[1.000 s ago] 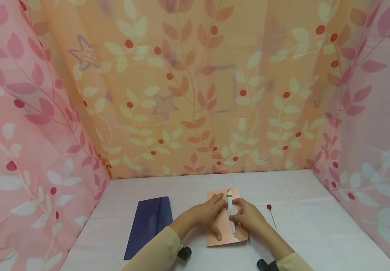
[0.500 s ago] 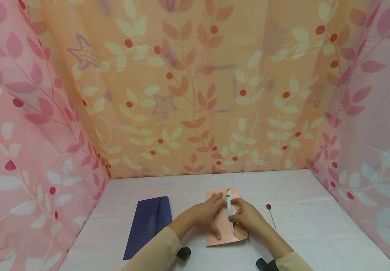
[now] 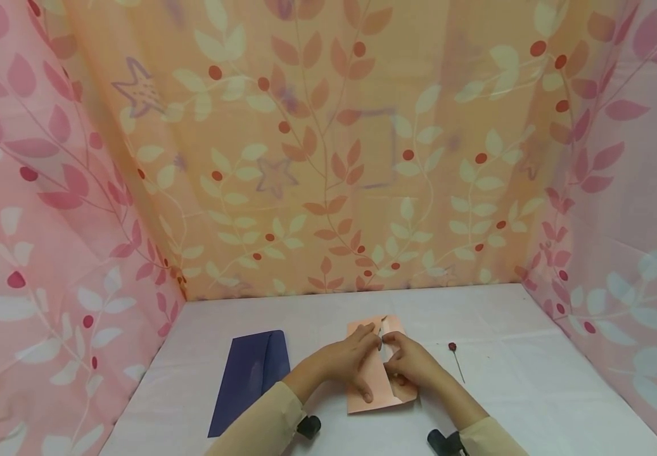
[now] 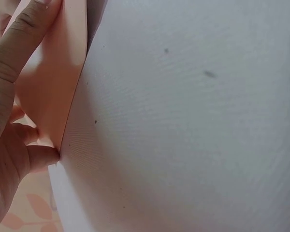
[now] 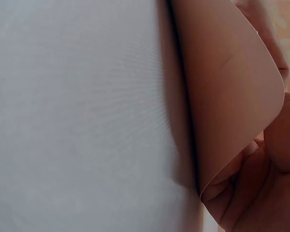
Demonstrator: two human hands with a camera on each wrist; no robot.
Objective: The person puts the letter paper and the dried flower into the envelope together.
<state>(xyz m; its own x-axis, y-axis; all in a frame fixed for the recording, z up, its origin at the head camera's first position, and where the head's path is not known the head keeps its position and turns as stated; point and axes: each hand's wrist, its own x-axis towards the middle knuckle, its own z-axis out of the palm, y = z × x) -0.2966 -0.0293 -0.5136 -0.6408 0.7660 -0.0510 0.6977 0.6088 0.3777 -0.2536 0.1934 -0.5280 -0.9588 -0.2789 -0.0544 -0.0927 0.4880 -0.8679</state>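
Note:
A pale pink envelope (image 3: 378,398) lies on the table with its flap side up and the flap folded out to the right. My left hand (image 3: 346,361) is spread over its left part, fingers and thumb apart; in the left wrist view the thumb (image 4: 26,36) lies along the envelope. At the envelope's mouth, my right hand (image 3: 414,362) has curled fingers and thumb at a whitish slip (image 3: 386,354), mostly tucked inside. The right wrist view shows the flap (image 5: 229,87) in front of that hand, hiding its fingertips.
A dark blue envelope (image 3: 246,373) lies to the left, partly behind the left forearm. On the right is a small dark red flower (image 3: 452,347) on a thin stem. Patterned curtains (image 3: 328,152) enclose the white table (image 3: 533,354) at the back and sides.
The whitish slip has slid left into the pink envelope, and less of it shows. My right hand has shifted slightly left with it. The left hand has stayed in place.

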